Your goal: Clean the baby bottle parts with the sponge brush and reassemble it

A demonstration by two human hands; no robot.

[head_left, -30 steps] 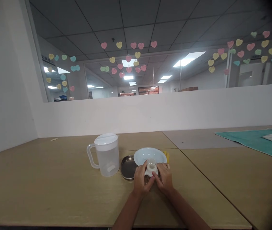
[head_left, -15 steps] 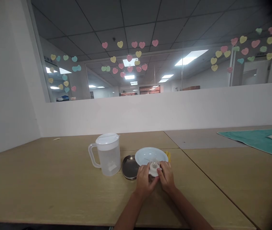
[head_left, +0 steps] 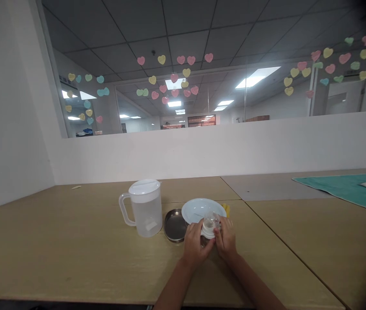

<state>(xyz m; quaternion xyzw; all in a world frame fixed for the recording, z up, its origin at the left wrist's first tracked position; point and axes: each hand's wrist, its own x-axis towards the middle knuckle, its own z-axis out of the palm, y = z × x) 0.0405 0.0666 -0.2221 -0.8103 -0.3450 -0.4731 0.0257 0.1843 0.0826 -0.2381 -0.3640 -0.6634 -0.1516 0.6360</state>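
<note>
In front of me both hands are closed round a small white ring-shaped piece (head_left: 208, 234) with a clear dome (head_left: 212, 218) on top; its exact kind I cannot make out. My left hand (head_left: 195, 244) grips it from the left, thumb at the front. From the right, my right hand (head_left: 226, 239) holds it with thumb and fingers. Just behind, and partly covered by it, is a pale blue-white bowl (head_left: 191, 209). Part of a round metal dish (head_left: 174, 226) shows left of my left hand.
A clear plastic pitcher (head_left: 149, 215) with a white lid stands left of the metal dish. Something yellow (head_left: 227, 209) lies at the bowl's right edge. A teal cloth (head_left: 341, 188) covers the far right of the table (head_left: 82, 254); a white wall (head_left: 170, 157) rises behind.
The clear dome has tilted to the right and shows more above the white ring. My right hand's fingers have shifted slightly; my left hand has barely moved.
</note>
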